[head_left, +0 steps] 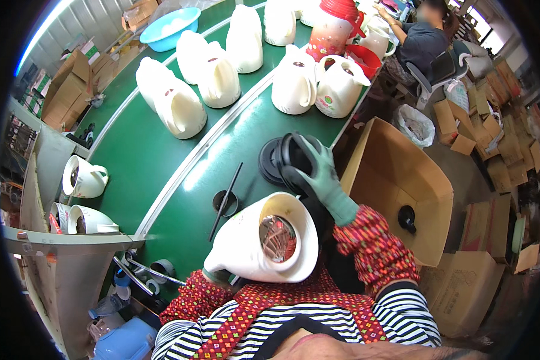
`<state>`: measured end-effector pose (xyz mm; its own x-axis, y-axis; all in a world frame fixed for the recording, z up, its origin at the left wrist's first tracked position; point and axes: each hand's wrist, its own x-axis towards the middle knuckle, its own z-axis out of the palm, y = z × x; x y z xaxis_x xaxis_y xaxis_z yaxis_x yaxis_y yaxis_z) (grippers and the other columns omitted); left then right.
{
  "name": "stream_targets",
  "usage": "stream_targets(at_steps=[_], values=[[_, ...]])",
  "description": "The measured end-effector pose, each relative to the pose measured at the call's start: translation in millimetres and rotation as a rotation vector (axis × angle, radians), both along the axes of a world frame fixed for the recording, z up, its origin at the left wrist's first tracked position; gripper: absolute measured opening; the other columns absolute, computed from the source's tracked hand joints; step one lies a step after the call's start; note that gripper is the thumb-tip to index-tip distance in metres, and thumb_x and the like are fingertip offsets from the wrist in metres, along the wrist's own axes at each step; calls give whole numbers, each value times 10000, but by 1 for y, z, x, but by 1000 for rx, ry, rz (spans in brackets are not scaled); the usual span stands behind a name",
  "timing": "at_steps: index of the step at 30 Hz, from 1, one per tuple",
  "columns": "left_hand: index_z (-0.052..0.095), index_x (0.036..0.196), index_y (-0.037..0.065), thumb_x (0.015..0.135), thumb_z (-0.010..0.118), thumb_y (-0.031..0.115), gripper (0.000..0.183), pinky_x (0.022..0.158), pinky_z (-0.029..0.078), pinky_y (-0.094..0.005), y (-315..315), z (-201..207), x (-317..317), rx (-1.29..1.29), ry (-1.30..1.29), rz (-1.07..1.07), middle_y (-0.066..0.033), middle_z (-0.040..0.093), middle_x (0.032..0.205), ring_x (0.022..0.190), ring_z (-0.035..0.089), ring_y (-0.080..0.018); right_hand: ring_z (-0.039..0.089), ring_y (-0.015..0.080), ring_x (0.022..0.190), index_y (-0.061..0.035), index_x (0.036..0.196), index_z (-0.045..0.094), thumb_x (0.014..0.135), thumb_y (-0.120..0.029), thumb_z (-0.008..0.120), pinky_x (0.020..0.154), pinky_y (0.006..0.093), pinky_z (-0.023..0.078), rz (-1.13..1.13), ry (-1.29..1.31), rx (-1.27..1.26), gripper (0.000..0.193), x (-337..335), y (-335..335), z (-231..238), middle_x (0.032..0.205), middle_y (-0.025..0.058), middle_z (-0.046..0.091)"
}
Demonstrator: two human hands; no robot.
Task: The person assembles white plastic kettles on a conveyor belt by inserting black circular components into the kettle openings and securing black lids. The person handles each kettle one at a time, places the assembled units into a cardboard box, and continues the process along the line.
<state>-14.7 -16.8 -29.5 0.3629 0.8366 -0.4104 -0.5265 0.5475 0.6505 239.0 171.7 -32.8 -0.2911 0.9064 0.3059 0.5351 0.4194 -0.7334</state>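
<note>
Left hand (218, 276), mostly hidden, grips white jug (239, 243), shiny inside, above near edge of green table (231, 153). Green-gloved right hand (324, 174) holds black round piece (290, 155) by table's right edge, close beside flat black piece (268, 161). Dark stick (236, 181) crosses over small black cup (231, 206). More white jugs (288, 91) stand toward far edge.

Right hand (324, 179) curls ahead; left hand (218, 276) sits low, mostly hidden.
</note>
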Motion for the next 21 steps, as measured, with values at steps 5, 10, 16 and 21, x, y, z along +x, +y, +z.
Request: stream_targets(at_steps=[5,10,16,21], values=[[491,1489,-13,1014,640,144,522,1072,499,-387,4,9,16,55,12,-165,-153,605,1428,1270,607,-243,520,369,1341,9,1444,561,984,-316,643,1158,438,370,-78,172,72,569,72,-77,41,1452,186,586],[501,1479,-28,997,643,104,520,1081,499,-374,-8,20,42,-25,-26,-175,-152,639,1396,1246,628,-236,447,268,1452,-15,1586,366,1011,-548,600,1205,393,340,544,1332,-1075,818,50,-128,52,1592,160,456],[525,1446,-27,982,647,88,493,1054,516,-385,-5,24,60,1,-18,-296,-161,645,1383,1222,642,-251,560,220,1319,-5,1507,490,1093,-333,519,1132,363,437,647,1429,-1423,530,72,-139,49,1460,119,589],[545,1419,-25,970,649,74,471,1032,530,-393,-9,24,67,5,0,-277,-169,649,1371,1203,653,-263,516,237,1395,33,1557,392,1047,-360,582,1190,365,383,473,1362,-943,672,94,-142,12,1546,155,506]])
